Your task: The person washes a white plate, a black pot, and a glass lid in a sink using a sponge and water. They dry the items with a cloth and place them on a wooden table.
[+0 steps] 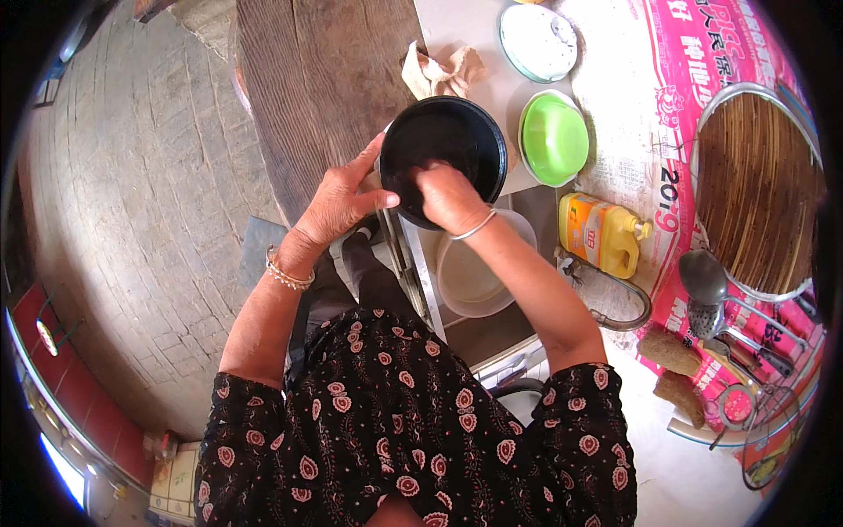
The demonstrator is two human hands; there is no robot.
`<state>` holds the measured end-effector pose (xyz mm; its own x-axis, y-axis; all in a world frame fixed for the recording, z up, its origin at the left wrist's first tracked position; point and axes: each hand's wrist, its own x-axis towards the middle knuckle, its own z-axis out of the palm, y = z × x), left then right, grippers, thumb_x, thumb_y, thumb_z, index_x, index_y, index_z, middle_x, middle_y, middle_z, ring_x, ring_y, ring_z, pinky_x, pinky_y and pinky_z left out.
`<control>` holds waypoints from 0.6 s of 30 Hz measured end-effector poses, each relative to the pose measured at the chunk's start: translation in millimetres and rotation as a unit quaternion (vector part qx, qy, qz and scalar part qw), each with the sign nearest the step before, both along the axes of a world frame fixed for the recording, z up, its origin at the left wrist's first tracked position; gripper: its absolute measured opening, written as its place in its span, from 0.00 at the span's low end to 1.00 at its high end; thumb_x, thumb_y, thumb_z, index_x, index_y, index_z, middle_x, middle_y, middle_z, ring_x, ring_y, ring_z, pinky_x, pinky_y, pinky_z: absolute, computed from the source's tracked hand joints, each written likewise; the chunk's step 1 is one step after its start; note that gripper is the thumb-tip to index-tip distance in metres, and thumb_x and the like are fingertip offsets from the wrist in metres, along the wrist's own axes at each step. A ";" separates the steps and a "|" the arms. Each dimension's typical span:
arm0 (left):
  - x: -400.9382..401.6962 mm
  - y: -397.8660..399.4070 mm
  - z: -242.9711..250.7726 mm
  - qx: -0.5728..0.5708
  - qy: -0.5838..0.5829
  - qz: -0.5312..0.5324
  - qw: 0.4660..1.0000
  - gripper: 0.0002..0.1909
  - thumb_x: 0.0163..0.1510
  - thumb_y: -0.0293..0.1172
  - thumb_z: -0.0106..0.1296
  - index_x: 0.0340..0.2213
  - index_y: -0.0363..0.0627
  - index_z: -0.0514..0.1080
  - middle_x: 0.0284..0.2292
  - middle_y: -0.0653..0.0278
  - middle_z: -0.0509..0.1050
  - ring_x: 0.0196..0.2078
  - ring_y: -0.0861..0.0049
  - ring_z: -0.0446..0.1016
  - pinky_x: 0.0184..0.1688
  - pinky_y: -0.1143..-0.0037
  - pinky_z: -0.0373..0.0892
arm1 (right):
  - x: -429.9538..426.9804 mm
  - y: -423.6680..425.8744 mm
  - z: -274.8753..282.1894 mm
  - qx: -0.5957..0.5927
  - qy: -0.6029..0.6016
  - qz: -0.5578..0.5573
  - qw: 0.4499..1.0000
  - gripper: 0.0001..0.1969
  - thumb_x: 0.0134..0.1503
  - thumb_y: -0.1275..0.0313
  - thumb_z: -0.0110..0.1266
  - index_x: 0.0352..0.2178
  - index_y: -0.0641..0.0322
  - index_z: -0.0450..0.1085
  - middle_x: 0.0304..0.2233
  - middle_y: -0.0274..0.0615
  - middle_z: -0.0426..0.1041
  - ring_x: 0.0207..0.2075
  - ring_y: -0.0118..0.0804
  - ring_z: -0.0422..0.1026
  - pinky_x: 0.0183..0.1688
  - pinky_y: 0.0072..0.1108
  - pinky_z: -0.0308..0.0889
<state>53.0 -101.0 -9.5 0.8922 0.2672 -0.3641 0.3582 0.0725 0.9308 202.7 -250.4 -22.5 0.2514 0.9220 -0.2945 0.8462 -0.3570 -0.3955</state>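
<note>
A deep black pot point(484, 148) is tipped so that its opening faces me. My left hand point(349, 191) is shut on its left side, the thumb lying near the rim and the fingers partly hidden behind it. Inside the pot is my right hand point(451, 194), with the back of the hand up and the fingers curled down out of sight. I cannot tell whether those fingers hold anything. Below the pot, a translucent plastic basin point(477, 283) with cloudy liquid stands in the sink point(537, 214). A crumpled beige cloth point(441, 72) lies just beyond the pot.
A green bowl point(556, 138) and a pale round dish point(537, 43) stand right of the pot. A yellow detergent jug point(596, 230) is beside the faucet point(629, 319). Farther right are a stalk lid point(754, 191), a ladle point(703, 273) and loofahs point(668, 352). A wooden board point(316, 72) lies left.
</note>
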 end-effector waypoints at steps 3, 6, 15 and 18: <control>-1.4 0.5 -2.3 0.034 -0.008 -0.009 0.999 0.46 0.42 0.40 0.60 0.58 0.38 0.51 0.52 0.53 0.66 0.56 0.77 0.61 0.56 0.77 0.55 | -7.0 13.8 -4.3 0.096 -0.013 -0.025 0.995 0.08 0.47 0.75 0.45 0.30 0.61 0.70 0.31 0.52 0.68 0.33 0.54 0.70 0.33 0.37 0.69; -1.7 -2.6 -7.1 0.050 -0.033 0.016 0.998 0.46 0.40 0.35 0.63 0.59 0.45 0.51 0.20 0.62 0.65 0.25 0.81 0.62 0.34 0.81 0.65 | 6.4 26.8 -1.4 0.093 -0.087 -0.072 0.989 0.06 0.48 0.75 0.46 0.29 0.61 0.68 0.29 0.53 0.68 0.32 0.53 0.71 0.30 0.36 0.69; 0.1 -2.9 -1.9 0.020 -0.019 0.025 0.999 0.46 0.40 0.32 0.62 0.59 0.45 0.51 0.19 0.66 0.64 0.24 0.84 0.62 0.33 0.82 0.64 | 8.5 -0.8 2.8 0.006 -0.109 -0.092 0.990 0.08 0.45 0.79 0.45 0.30 0.68 0.68 0.30 0.56 0.70 0.31 0.53 0.72 0.32 0.33 0.70; -0.6 -4.2 -5.6 0.005 -0.020 0.027 0.999 0.46 0.40 0.31 0.62 0.59 0.45 0.51 0.19 0.66 0.64 0.25 0.84 0.62 0.34 0.82 0.64 | -4.9 7.5 -0.7 0.051 -0.060 -0.078 0.994 0.08 0.45 0.78 0.45 0.29 0.66 0.68 0.29 0.58 0.69 0.30 0.54 0.72 0.31 0.35 0.70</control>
